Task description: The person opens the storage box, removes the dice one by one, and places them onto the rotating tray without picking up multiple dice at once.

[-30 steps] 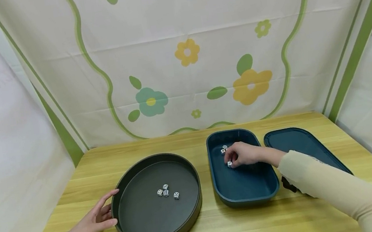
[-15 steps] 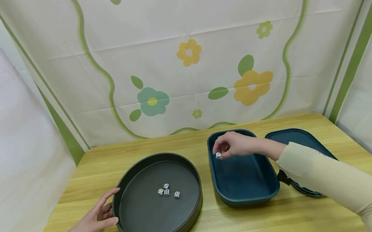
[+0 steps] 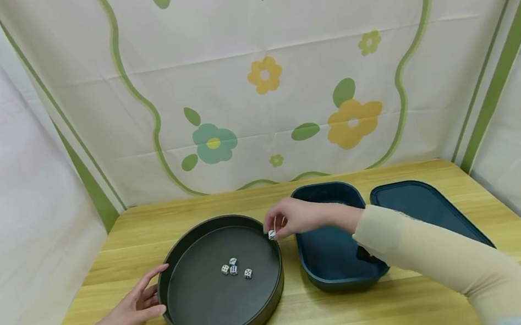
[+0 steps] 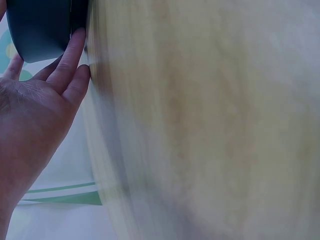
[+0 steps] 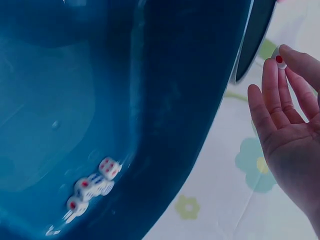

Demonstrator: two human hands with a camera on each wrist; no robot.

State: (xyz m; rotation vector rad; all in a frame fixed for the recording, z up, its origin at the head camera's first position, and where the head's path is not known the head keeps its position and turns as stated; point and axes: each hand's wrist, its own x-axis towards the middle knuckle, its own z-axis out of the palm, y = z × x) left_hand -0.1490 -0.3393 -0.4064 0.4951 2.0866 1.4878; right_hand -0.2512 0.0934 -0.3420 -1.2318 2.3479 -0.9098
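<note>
My right hand pinches a white die between thumb and fingertips, over the right rim of the round dark pan. In the right wrist view the held die shows a red dot. Several more dice lie on the pan's floor, right of its middle. At the pan's left side rests my left hand, index fingertip at the rim and thumb against the outer wall. Behind my right forearm stands a deep blue container. Dice cluster inside it in the right wrist view, hidden from the head view.
A flat dark blue lid lies on the wooden table to the right of the container. A white cloth with printed flowers rises behind the table, and similar cloth walls stand at both sides.
My right hand has lifted the die out of the blue container and carried it left to the pan's rim. The left hand and the dice in the pan stay in place.
</note>
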